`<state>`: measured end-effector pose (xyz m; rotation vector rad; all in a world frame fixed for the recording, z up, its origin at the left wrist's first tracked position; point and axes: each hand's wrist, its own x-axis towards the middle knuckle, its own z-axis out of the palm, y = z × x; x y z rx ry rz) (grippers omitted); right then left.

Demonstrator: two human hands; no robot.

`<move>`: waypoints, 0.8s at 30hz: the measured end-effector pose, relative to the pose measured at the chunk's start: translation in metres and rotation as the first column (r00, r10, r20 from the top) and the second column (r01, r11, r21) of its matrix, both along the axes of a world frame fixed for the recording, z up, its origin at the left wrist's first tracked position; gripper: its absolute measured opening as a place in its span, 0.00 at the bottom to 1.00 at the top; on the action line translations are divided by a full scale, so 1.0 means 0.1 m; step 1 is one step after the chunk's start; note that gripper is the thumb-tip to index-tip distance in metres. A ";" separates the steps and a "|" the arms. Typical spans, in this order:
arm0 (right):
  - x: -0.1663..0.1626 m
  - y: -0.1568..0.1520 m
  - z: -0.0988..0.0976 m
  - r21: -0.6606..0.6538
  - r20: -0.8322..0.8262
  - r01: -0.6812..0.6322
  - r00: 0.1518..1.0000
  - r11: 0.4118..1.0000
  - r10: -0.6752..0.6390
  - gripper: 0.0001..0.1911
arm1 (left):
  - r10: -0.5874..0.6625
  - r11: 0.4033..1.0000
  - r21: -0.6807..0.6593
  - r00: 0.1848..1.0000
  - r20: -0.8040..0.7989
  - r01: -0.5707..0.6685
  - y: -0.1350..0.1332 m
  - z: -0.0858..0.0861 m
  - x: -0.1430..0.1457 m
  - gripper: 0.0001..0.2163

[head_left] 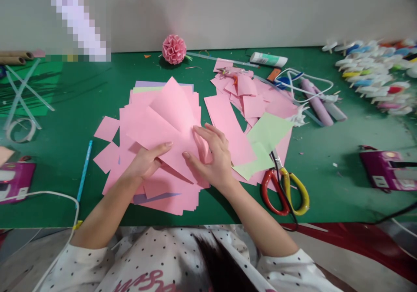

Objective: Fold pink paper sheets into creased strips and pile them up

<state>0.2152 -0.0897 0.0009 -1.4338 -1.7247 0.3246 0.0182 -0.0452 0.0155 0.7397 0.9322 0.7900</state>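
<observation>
A sheet of pink paper point(163, 131), partly folded over itself, is held above a stack of pink sheets point(128, 123). My left hand point(146, 162) pinches its lower left edge, thumb on top and fingers underneath. On the right side, my right hand point(213, 155) bends the paper, with the thumb in front and the fingers behind its curled edge. Purple and pale green sheets show at the stack's edges. Small pink squares point(107, 129) lie left of the stack.
Scissors point(285, 192) with red and yellow handles lie right of my right arm. Pale green paper point(269, 131) and pink scraps point(256, 105) are nearby. A pink paper ball point(174, 49) sits by the wall. A blue pencil point(84, 170) and white cable point(73, 198) lie left.
</observation>
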 end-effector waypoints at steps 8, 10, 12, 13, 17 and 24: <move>-0.04 -0.03 0.02 0.031 0.154 0.023 0.988 0.999 -0.028 0.41 | -0.106 0.993 0.044 0.993 -0.053 0.108 -0.01 0.00 -0.01 0.12; -0.04 -0.02 0.00 0.021 0.162 0.024 0.986 0.999 -0.027 0.38 | -0.088 0.995 0.033 0.994 -0.069 0.091 -0.03 -0.03 -0.02 0.12; -0.03 -0.01 -0.02 0.015 0.141 0.005 0.990 1.000 -0.007 0.31 | -0.069 0.997 0.028 0.995 -0.075 0.071 -0.03 -0.06 -0.02 0.12; -0.02 0.00 -0.03 0.013 0.118 -0.012 0.993 1.000 0.011 0.28 | -0.065 0.997 0.034 0.995 -0.069 0.067 -0.03 -0.07 -0.02 0.12; 0.03 0.03 -0.08 0.047 0.030 -0.041 0.999 0.998 0.040 0.19 | -0.047 0.996 0.073 0.999 0.005 0.046 0.00 -0.06 0.00 0.09; 0.08 0.06 -0.06 0.190 0.118 0.086 0.987 0.978 -0.110 0.14 | 0.080 0.991 0.093 0.990 0.117 -0.091 0.04 0.01 0.04 0.09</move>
